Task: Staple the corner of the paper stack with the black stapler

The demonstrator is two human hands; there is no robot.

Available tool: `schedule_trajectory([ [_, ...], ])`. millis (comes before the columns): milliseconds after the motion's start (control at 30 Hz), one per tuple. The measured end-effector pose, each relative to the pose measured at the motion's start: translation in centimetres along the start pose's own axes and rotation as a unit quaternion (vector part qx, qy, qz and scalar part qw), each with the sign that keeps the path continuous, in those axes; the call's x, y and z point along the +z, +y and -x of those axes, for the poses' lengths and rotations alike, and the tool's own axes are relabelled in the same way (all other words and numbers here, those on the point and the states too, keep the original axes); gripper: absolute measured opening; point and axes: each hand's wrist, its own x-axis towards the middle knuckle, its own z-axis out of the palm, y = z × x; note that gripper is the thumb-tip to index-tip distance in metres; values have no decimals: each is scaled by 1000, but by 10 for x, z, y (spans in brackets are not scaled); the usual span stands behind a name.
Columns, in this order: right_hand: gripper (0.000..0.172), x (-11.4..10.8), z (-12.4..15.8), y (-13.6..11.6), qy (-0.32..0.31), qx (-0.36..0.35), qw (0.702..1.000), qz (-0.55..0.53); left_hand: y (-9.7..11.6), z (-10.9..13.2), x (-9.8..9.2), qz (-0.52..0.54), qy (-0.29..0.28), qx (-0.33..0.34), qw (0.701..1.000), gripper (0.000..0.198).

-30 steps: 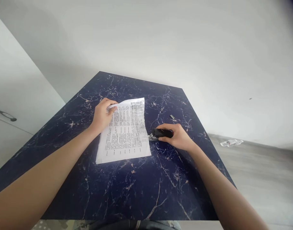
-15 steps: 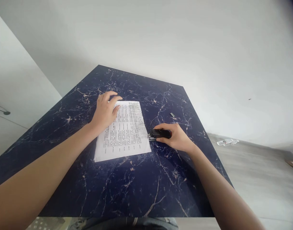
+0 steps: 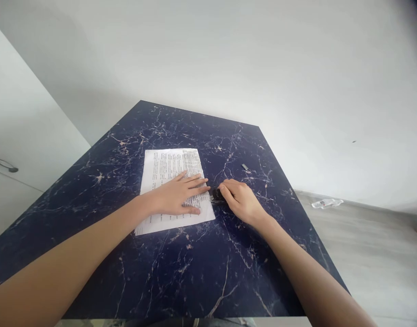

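A printed white paper sheet (image 3: 164, 168) lies flat on the dark blue marbled table (image 3: 181, 263). My left hand (image 3: 179, 195) rests on the sheet's right half, fingers stretched out flat and pointing right. My right hand (image 3: 240, 200) covers a black stapler (image 3: 216, 195) at the sheet's right edge, fingers curled over it. Only the stapler's left end shows beneath the hand, touching the paper's edge.
A small dark metal object (image 3: 245, 167) lies on the table beyond my right hand. A white wall stands behind the table. A cabinet door with a handle (image 3: 4, 163) is at the left. A clear plastic bottle (image 3: 327, 203) lies on the grey floor at the right.
My left hand let go of the sheet's lifted top corner, and the sheet now lies flat. That hand slid down and right to press the paper near the stapler. My right hand closed over the stapler.
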Motion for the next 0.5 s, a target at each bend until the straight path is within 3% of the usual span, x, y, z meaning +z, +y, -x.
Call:
schedule_trajectory([
  [500,47,8,-4,-3,35,4,996,82,1,-3,1,4,17,-6,1000,73],
])
